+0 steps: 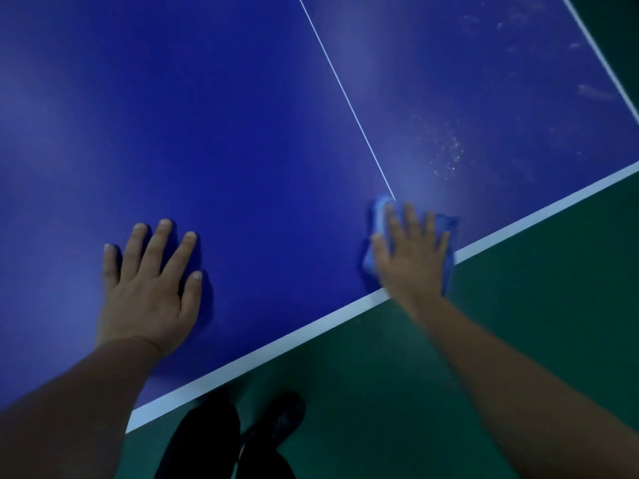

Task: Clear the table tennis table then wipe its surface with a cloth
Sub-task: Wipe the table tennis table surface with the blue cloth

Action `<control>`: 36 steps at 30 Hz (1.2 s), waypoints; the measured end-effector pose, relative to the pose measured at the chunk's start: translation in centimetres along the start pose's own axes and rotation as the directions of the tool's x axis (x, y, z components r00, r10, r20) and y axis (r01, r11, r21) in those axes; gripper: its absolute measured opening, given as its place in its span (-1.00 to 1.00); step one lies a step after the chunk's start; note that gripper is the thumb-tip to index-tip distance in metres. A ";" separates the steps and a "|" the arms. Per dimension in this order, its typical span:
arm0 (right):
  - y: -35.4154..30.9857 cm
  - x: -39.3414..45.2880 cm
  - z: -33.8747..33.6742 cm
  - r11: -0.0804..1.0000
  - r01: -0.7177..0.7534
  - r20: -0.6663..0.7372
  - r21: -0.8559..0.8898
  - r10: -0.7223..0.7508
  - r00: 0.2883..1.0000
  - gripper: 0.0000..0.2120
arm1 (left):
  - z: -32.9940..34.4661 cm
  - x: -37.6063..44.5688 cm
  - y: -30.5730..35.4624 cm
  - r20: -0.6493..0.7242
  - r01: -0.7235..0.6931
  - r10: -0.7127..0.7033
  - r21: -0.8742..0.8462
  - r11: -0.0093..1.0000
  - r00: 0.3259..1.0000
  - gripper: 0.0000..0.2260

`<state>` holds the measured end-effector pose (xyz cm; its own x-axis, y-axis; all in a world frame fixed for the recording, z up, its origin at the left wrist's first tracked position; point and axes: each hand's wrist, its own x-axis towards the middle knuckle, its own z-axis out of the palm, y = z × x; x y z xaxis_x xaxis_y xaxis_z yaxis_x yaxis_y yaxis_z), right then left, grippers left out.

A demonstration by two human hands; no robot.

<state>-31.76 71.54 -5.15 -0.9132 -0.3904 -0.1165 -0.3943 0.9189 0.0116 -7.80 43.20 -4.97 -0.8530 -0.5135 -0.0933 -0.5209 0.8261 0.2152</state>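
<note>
- A dark green floor [501, 340] lies beneath a blue table tennis table [242, 133], whose top fills most of the head view.
- A white edge band [276, 350] runs along the near side of the table, slanting up to the right, and a thin white centre line [345, 98] runs from it away across the top.
- The blue cloth [375, 229] lies flat on the table at the near edge, right where the centre line meets the white band; its right corner reaches over the band.
- The right hand [411, 257] presses down on the cloth with fingers straight and spread, covering most of it, so that cloth shows only to the left and right of the palm. The hand is somewhat blurred.
- The left hand [148, 288] rests palm-down on bare table, well apart from the cloth, with fingers straight and fanned out, holding nothing.
- Pale dust specks [449, 153] lie scattered on the surface just beyond the cloth, right of the centre line, and fainter smudges [587, 91] show farther off near the right-hand edge.
- Below the table edge, dark trousers [207, 444] and a dark shoe [283, 416] stand on the green floor.
</note>
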 end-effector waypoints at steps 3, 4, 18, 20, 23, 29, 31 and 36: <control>1.8 3.3 -1.1 0.906 -0.378 0.030 0.192 0.380 0.925 -0.39 | -0.1 0.0 0.1 -0.010 -0.002 0.002 0.004 1.000 1.000 -0.43; 0.5 3.4 -1.0 0.892 -0.397 0.016 0.215 0.403 0.915 -0.38 | -0.1 0.1 0.1 -0.013 -0.005 0.005 -0.001 1.000 1.000 -0.43; 1.7 6.8 -1.9 0.994 -0.085 0.047 0.062 0.083 0.996 -0.43 | -1.5 0.4 1.5 -0.019 0.020 -0.019 0.063 0.998 1.000 -0.40; -1.0 5.8 -1.6 0.974 -0.202 0.015 0.106 0.202 0.979 -0.43 | -1.4 1.1 3.2 -0.074 0.069 -0.069 0.008 0.998 0.995 -0.41; -5.8 0.8 -0.4 0.971 0.222 -0.035 0.087 -0.220 0.975 -0.45 | -0.5 2.8 8.4 -0.122 0.088 -0.102 -0.114 0.989 0.987 -0.43; -2.0 8.7 -0.7 0.818 0.575 -0.059 0.023 -0.573 0.818 -0.48 | 1.8 7.1 18.8 -0.091 0.117 -0.141 -0.225 0.967 0.986 -0.42; 0.7 15.1 -1.7 0.891 0.449 -0.054 -0.061 -0.452 0.890 -0.46 | 2.8 7.6 20.4 -0.031 0.150 -0.158 -0.167 0.974 0.987 -0.40; 9.1 26.5 -4.4 0.967 -0.171 0.041 0.189 0.166 0.985 -0.45 | 3.7 7.6 20.9 -0.004 0.199 -0.200 -0.066 0.978 0.980 -0.42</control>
<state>-59.96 69.28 -3.79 -0.9611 -0.2295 -0.1534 -0.2056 0.9660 -0.1571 -25.34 57.41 -4.76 -0.7317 -0.6690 -0.1307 -0.6768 0.6902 0.2562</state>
